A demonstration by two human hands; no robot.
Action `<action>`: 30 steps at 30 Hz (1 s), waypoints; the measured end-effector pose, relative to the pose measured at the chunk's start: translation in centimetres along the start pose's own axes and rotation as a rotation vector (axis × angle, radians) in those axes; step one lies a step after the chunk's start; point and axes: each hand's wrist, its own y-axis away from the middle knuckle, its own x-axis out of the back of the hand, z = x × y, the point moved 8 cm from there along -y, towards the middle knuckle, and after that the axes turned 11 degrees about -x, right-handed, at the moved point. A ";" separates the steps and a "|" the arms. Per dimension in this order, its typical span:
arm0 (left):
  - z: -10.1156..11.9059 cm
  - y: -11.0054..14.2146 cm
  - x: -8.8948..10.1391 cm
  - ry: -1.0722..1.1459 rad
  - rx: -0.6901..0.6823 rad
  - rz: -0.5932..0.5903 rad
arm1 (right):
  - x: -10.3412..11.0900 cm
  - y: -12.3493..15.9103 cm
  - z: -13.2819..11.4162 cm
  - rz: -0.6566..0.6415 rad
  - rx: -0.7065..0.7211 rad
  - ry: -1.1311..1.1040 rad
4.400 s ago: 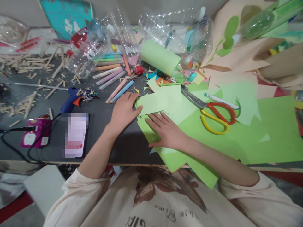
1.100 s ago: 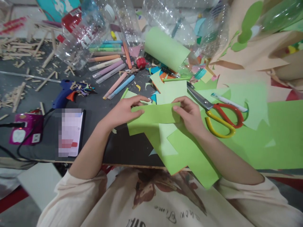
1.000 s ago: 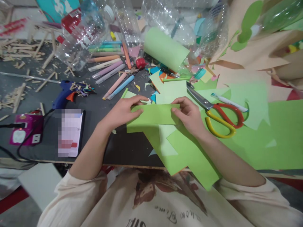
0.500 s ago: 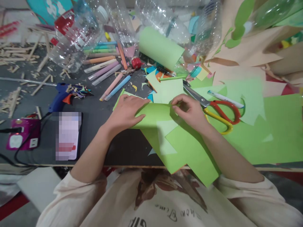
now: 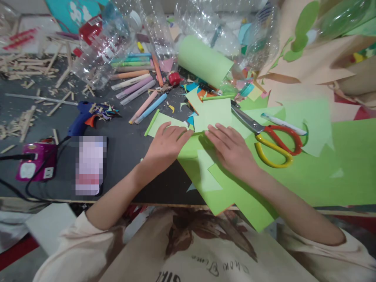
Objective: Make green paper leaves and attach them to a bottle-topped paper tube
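My left hand [image 5: 167, 148] lies palm down with fingers stretched over the left part of a green paper strip [image 5: 190, 147]. Opposite it, my right hand [image 5: 230, 147] rests flat on the strip's right part, fingers extended. Only the middle of the strip shows between them; its ends are under my hands. A pale green paper piece [image 5: 213, 113] lies just beyond my fingertips, and more green sheets [image 5: 243, 192] spread below my right wrist. Scissors [image 5: 258, 131] with one red and one yellow handle lie right of my right hand.
A blue glue gun [image 5: 80, 119] lies at left among wood sticks [image 5: 29, 66], near a phone [image 5: 90, 164] and a purple power socket [image 5: 37, 162]. Marker pens [image 5: 136, 90], a green-wrapped bottle [image 5: 204, 60] and clear plastic bottles [image 5: 100, 58] crowd the back. A white pen [image 5: 283, 123] lies beyond the scissors.
Earlier both hands held the raised fold of the green paper strip by its ends. The fold now lies down, my right fingers have left their pinch, and both hands press flat on it.
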 end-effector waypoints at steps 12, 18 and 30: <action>3.1 2.3 -0.9 -0.028 -0.026 -0.118 | 0.3 1.4 -1.9 0.051 0.105 -0.075; 4.3 3.5 -1.4 -0.004 -0.019 -0.076 | 0.2 1.4 -1.8 0.035 0.108 -0.146; 4.2 4.2 -2.4 0.086 0.002 -0.099 | 0.0 1.2 -0.9 -0.001 0.061 -0.271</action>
